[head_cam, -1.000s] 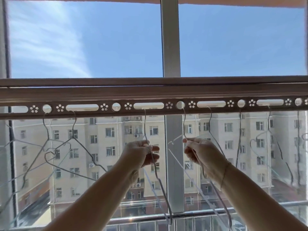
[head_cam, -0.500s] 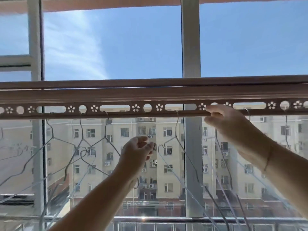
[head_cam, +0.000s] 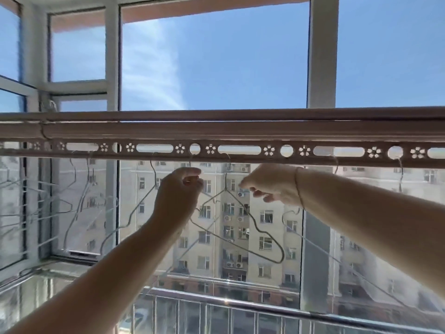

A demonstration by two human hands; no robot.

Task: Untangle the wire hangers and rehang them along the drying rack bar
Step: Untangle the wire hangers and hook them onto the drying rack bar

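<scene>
Wire hangers hang by their hooks from the drying rack bar [head_cam: 240, 130], a pale metal rail pierced with round holes, long slots and flower cut-outs. One hanger [head_cam: 241, 206] hooks into the strip between my two hands, its neck upright and its shoulders sloping down. My left hand [head_cam: 179, 196] is curled tight, pinching the neck of a second hanger [head_cam: 190, 163] whose hook rises to the bar just beside a round hole. My right hand [head_cam: 272, 185] is near the left but apart from it, fingers loose and spread, tips just beside the first hanger's shoulder; I cannot tell whether they touch the wire. Further hangers [head_cam: 79, 201] hang blurred at the left end, and two hooks [head_cam: 336, 162] catch the bar on the right. Behind stand white window frames [head_cam: 321, 56], blue sky, a beige apartment block [head_cam: 265, 237] and a steel railing [head_cam: 240, 302] below.
</scene>
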